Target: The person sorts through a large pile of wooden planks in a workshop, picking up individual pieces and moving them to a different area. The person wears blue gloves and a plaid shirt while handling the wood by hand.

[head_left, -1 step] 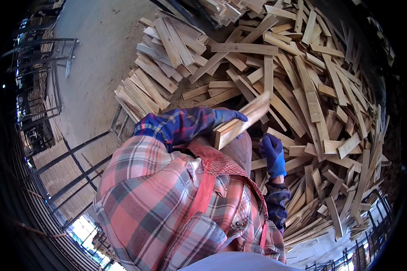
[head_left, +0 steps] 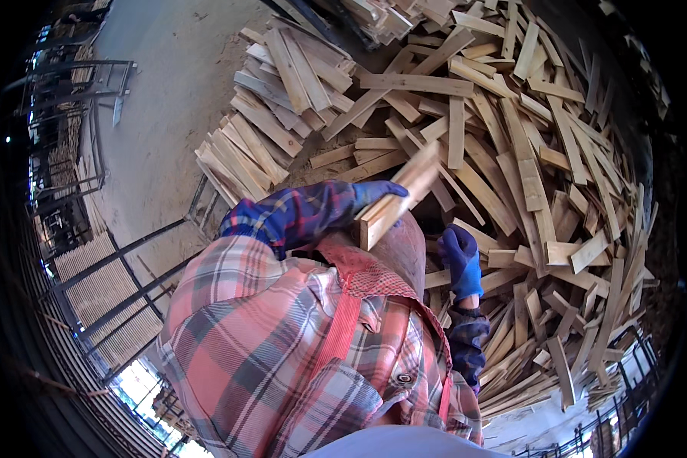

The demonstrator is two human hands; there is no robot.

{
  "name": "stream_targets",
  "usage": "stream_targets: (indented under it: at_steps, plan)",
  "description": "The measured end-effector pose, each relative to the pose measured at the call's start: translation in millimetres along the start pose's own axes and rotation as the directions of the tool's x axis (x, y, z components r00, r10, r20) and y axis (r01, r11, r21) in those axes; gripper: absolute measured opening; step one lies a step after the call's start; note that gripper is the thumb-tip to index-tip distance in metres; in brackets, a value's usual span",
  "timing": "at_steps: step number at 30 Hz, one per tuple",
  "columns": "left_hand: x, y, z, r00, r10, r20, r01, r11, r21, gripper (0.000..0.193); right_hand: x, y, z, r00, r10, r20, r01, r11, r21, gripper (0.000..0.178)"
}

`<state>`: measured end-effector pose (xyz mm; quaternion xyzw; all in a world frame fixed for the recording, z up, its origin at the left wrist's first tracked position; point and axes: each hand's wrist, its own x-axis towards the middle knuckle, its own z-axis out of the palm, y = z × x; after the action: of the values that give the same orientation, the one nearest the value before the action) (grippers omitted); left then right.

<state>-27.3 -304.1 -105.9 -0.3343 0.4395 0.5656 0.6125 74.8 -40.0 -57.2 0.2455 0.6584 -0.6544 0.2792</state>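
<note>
While left hand (head_left: 378,193) works: its fingers clamp light wood (head_left: 418,177) before plaid shirt (head_left: 267,320)
Right hand (head_left: 459,263): curled, contents I cannot tell
Rows (head_left: 267,128): seem partly laid
Loose heap (head_left: 538,183): much seems left

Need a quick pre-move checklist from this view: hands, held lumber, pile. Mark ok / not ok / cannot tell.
1. Left hand gripping the held lumber: ok, fingers over its upper side.
2. Held lumber is a single board: cannot tell, its far end is blurred.
3. Right hand apart from the held lumber: ok, visible gap.
4. Right hand empty: cannot tell, curled fingers hide the palm.
5. Gloves on both hands: ok.
6. Loose board pile in order: not ok, boards cross at many angles.
</note>
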Motion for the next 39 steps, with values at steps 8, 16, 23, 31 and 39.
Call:
stream_targets:
  at_steps: [8,16,23,31,39]
  plan:
    - [-52,88,-131,0.636,0.533,-0.557,-0.677,0.732,-0.072,0.062,27,6,31,0.979,-0.191,-0.070,0.163,0.944,-0.288,0.051]
    - [46,173,-119,0.367,0.804,-0.467,-0.815,0.520,0.256,0.033,-21,9,-45,0.909,-0.012,-0.418,-0.092,0.969,-0.228,0.063]
    - [143,35,46,0.849,0.526,0.051,-0.485,0.737,0.471,0.073,18,119,-251,0.236,-0.147,-0.960,-0.135,0.974,-0.183,0.063]
    - [143,-8,150,0.915,0.390,0.101,-0.354,0.659,0.663,0.059,72,82,-410,0.123,-0.189,-0.974,-0.649,0.727,-0.223,0.092]
    - [205,35,209,0.894,0.395,0.210,-0.421,0.584,0.694,0.057,30,121,-403,0.412,0.071,-0.908,-0.474,0.868,-0.148,0.102]
